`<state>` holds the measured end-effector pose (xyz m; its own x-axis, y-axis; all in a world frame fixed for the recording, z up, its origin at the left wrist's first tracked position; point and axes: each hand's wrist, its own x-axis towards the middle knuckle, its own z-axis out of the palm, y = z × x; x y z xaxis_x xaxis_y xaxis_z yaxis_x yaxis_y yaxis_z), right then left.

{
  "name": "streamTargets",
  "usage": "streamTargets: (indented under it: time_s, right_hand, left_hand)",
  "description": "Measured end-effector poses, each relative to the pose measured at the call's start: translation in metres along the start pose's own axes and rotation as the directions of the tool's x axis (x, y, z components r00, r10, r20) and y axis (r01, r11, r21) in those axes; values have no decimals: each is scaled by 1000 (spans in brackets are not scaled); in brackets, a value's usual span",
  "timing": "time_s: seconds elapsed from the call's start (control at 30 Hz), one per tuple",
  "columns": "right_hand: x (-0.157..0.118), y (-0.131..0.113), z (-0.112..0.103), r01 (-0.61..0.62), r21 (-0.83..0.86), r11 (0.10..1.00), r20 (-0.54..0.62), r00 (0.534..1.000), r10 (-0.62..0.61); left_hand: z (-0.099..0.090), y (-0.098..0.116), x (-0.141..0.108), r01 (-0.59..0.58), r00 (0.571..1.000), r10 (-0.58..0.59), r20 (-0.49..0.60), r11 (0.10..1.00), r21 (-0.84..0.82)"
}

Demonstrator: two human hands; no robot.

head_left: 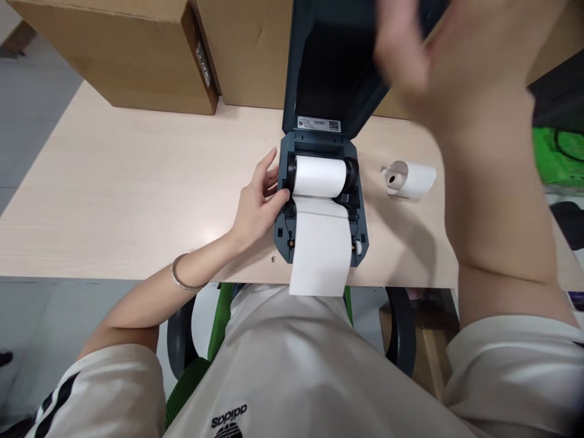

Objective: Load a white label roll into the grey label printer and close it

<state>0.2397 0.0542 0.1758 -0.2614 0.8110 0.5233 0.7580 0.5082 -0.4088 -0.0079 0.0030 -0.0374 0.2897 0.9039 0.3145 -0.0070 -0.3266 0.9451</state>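
Note:
A dark blue-grey label printer point(360, 225) sits on the table with its lid point(342, 73) raised. Inside it, a white label roll point(320, 176) is held between two black holders. A strip of white labels point(320, 255) runs from the roll over the printer's front and past the table edge. My left hand point(260, 204) rests against the printer's left side, thumb on the rim and fingers spread apart. Up at the lid's right side is my right hand point(456, 61), blurred, its thumb in front of the lid. Its other fingers are hidden, so its hold is unclear.
A small loose roll point(413, 179) with partly peeled white and clear wrap lies right of the printer. Cardboard boxes point(137, 61) stand behind on the pale wooden table point(114, 201). A green item point(559, 155) with a black cable is at the far right.

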Motion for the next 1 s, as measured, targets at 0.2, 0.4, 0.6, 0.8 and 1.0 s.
streamTargets:
  time_s: [0.2, 0.4, 0.6, 0.8, 1.0]
  right_hand:
    - [-45, 32, 50, 209, -170, 963, 664, 747, -44]
    - [-49, 63, 87, 184, -112, 976, 687, 724, -58]
    - [-56, 34, 62, 183, -150, 972, 572, 818, -66]
    - [-64, 11, -27, 180, -189, 965, 392, 915, -94]
    - [-80, 67, -77, 47, -366, 930, 344, 935, 88]
  left_hand:
    - [0, 4, 1, 18, 1000, -18, 15, 1000, 14]
    - [-2, 4, 2, 25, 1000, -25, 9, 999, 31]
    - [-3, -2, 1, 40, 999, -40, 2, 999, 21]
    - [-3, -6, 2, 56, 998, -56, 2, 998, 18]
    - [-3, -9, 2, 26, 1000, -26, -9, 1000, 5]
